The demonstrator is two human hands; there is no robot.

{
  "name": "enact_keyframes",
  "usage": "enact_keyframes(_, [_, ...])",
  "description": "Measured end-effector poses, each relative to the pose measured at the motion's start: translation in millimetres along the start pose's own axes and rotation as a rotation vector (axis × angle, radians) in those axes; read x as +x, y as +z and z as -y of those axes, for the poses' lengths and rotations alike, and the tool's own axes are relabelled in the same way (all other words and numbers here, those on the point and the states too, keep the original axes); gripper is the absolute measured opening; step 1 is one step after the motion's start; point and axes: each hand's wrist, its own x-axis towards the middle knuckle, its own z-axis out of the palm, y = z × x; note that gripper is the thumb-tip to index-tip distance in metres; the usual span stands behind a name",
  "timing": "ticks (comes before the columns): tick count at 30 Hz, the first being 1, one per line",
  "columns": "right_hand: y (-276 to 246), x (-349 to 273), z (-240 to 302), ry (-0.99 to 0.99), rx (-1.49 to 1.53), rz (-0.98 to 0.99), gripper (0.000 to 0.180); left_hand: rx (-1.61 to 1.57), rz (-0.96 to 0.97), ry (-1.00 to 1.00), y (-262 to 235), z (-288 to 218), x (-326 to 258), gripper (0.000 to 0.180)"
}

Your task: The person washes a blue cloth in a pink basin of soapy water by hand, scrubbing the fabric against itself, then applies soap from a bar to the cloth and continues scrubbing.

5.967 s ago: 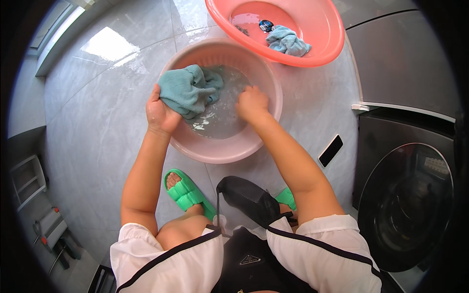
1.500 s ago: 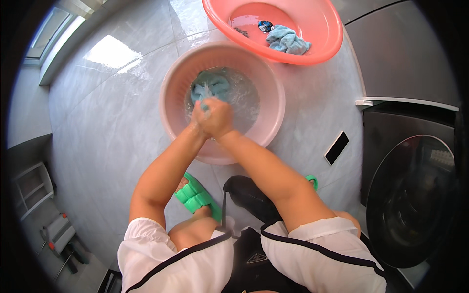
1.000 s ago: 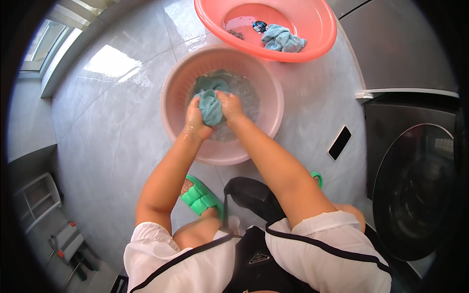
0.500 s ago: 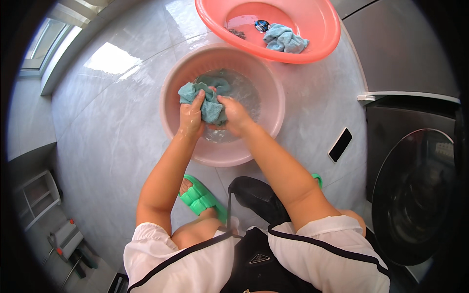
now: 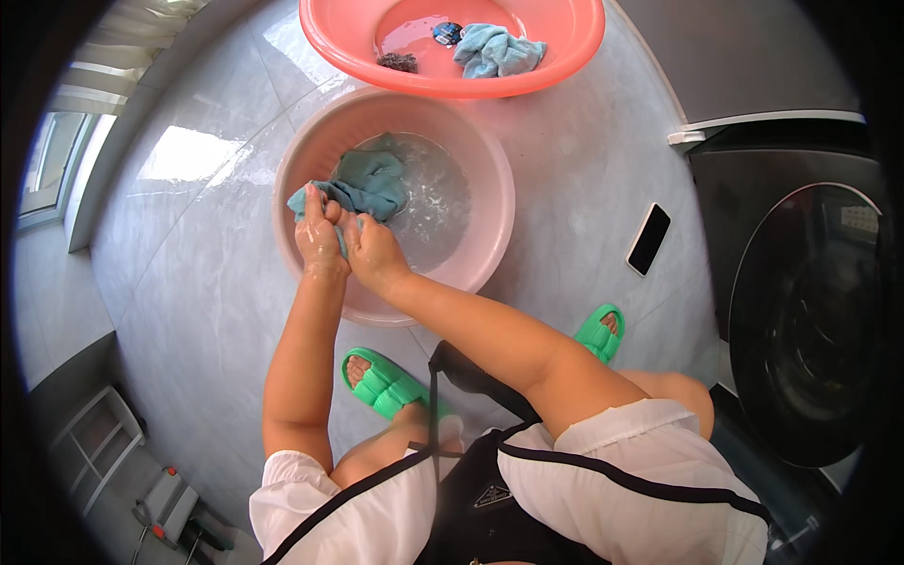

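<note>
Could drip water (image 5: 435, 209) past the near-left rim of the pale pink basin (image 5: 492, 235) and onto the floor (image 5: 565, 179), with both hands so close to that edge; likely cause, a squeeze or twist made over the rim instead of the middle. Could also lose part of the teal cloth (image 5: 370, 182) into the water, if gripped only by the bunched end and slick with wet. Could shift or tilt the basin, if leaned on at the near rim. Could turn slippery around the left green slipper (image 5: 381, 381), just short of that rim, if splashed. Less likely to wet the phone (image 5: 649, 240), lying on the floor well apart from the basin's right rim.

As for the grip: left hand (image 5: 320, 242) partly curled around cloth, with at least 1 finger stretched up along it; right hand (image 5: 377, 259) folded in close beside, thumb uppermost, also closed on cloth. A scrap of teal visible between the 2 hands, and a bunched fold poking out beyond the left fingertips. Cannot tell how tightly squeezed, nor how much gathered inside. Beyond the hands, teal cloth trailing to the basin's far-left side, broad part at the water; cannot tell how deeply sunk.
</note>
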Motion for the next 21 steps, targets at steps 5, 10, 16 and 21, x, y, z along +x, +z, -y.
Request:
enact_keyframes(5, [2, 0, 3, -0.087, -0.096, 0.015, 0.036, -0.080, -0.020, -0.089, -13, -8, 9, 0.037])
enact_keyframes(10, [-26, 25, -6, -0.013, 0.069, 0.188, 0.058, -0.243, 0.147, -0.297, -13, -34, 17, 0.040])
enact_keyframes(16, [-74, 39, 84, 0.429, 0.350, 0.421, 0.085, -0.428, 0.279, -0.294, -67, -90, 15, 0.046])
enact_keyframes(21, [-94, 53, 106, 0.290, 0.280, 0.545, 0.080, -0.475, 0.331, -0.295, -72, -98, 8, 0.049])
